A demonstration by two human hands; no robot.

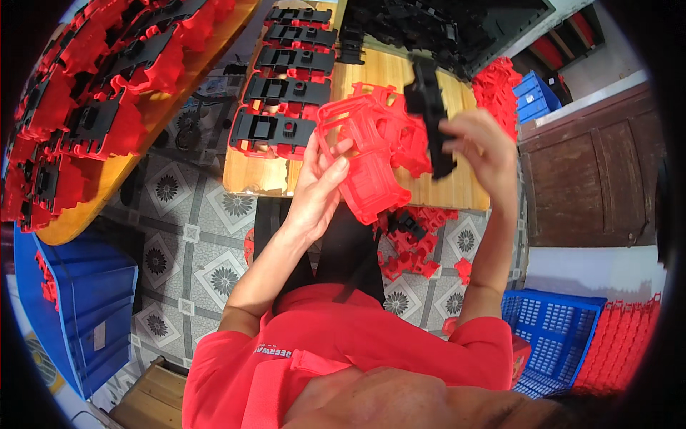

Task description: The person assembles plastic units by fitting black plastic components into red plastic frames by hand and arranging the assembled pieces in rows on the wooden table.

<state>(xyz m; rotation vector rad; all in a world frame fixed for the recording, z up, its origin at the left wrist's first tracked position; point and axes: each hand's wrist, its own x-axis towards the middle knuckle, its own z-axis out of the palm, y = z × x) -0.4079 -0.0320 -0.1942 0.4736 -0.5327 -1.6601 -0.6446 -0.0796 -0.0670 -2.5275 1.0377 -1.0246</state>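
My left hand [319, 184] grips a red plastic frame part [368, 150] by its left edge and holds it up over the wooden board [400, 71]. A black plastic insert [431, 114] stands nearly upright in my right hand [480, 146], just to the right of the red frame and partly in front of it. The two parts are close together; whether they touch is hidden by the fingers.
A column of assembled red-and-black parts [286, 89] lies on the board's left side. More assembled pieces [93, 107] cover a wooden table at left. Loose black inserts [429, 25] pile up at the top. Red parts [411, 247] lie on the tiled floor. Blue crates [78, 307] [554, 336] stand at both lower sides.
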